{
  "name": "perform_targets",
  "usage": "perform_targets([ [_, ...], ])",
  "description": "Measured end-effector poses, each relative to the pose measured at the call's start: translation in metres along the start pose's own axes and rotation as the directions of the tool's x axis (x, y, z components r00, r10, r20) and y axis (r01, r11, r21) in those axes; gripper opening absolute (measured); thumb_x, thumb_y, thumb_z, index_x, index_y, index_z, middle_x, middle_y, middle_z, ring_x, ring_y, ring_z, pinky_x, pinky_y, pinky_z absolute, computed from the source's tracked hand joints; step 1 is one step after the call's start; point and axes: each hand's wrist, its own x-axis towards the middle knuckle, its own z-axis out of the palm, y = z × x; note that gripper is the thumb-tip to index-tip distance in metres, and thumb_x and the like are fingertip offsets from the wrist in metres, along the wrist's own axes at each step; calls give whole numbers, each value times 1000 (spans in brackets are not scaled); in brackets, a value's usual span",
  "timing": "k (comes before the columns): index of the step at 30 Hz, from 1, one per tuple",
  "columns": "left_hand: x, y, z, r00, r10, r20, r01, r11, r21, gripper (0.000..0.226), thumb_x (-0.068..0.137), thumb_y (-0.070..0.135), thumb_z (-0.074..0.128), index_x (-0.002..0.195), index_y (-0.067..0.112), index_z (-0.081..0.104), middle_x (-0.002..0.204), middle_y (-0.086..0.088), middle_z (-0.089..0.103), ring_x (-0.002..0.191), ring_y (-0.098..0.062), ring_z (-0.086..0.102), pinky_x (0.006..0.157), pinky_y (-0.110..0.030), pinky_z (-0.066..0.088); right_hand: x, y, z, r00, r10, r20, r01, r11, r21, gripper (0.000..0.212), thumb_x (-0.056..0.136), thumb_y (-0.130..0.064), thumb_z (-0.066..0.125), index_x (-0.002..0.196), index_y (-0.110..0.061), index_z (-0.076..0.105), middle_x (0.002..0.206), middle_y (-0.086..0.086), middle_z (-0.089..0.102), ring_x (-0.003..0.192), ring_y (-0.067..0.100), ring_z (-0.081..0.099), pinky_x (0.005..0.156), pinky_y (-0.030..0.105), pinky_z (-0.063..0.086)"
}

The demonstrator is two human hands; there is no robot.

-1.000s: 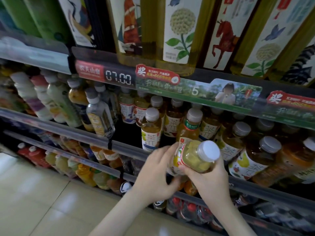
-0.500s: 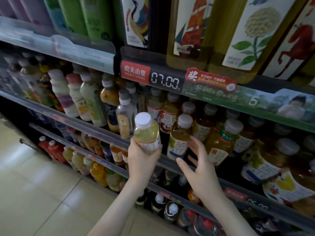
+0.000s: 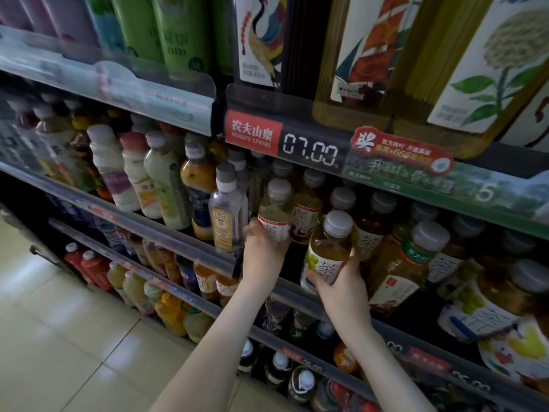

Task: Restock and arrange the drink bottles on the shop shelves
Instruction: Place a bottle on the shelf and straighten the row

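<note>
My left hand point(image 3: 263, 251) grips a pale yellow tea bottle point(image 3: 274, 214) with a grey cap, held inside the middle shelf point(image 3: 166, 233) between a clear bottle point(image 3: 227, 215) and the tea rows. My right hand point(image 3: 341, 285) holds an amber tea bottle point(image 3: 328, 251) with a white label at the shelf's front edge, tilted slightly left. Rows of similar tea bottles point(image 3: 416, 257) stand behind and to the right.
Milky and juice bottles point(image 3: 136, 176) fill the shelf's left part. Large tea bottles point(image 3: 371, 55) stand on the upper shelf above a price strip point(image 3: 309, 151). Lower shelves hold more bottles point(image 3: 172, 310). Tiled floor point(image 3: 74, 337) lies at the lower left.
My left hand has carried the pale bottle from in front of the shelf into the row. My right hand, free before, has taken hold of the amber tea bottle.
</note>
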Motion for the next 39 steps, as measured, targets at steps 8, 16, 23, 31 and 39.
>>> perform_targets([
  [8,-24,13,-15,998,-9,-55,17,987,161,76,89,30,62,144,-1,19,135,-18,39,122,-33,46,87,-34,46,0,-1,-2,999,41,24,-40,997,-59,68,80,-41,73,125,-1,43,110,12,61,99,29,63,70,24,45],
  [16,-77,51,-49,959,271,82,-279,955,103,64,95,22,51,149,10,19,150,-10,29,136,-24,34,92,-18,34,-36,-20,-44,992,-39,122,27,995,98,81,87,-26,68,151,-21,17,150,-5,31,139,13,31,109,23,26],
  [23,-112,91,-51,836,521,171,-542,833,112,56,95,17,51,147,20,32,143,-13,39,130,-28,41,93,-28,43,-48,-12,-118,907,-379,-185,308,895,-324,70,87,-15,63,148,-22,28,143,17,35,126,35,37,102,44,39],
  [31,-137,95,-24,843,480,244,-505,862,48,60,96,21,48,149,32,22,149,-4,27,107,-23,55,75,-19,45,11,-1,-122,990,-138,32,140,987,-74,63,95,-22,55,146,-27,19,149,5,32,131,26,41,98,36,41],
  [39,-157,98,-21,831,369,417,-444,891,98,78,91,25,59,151,20,10,155,-4,17,142,-21,19,102,-23,33,-63,19,-132,980,-196,-43,200,975,94,49,84,-21,72,128,-21,48,126,-5,53,118,12,49,86,10,32],
])
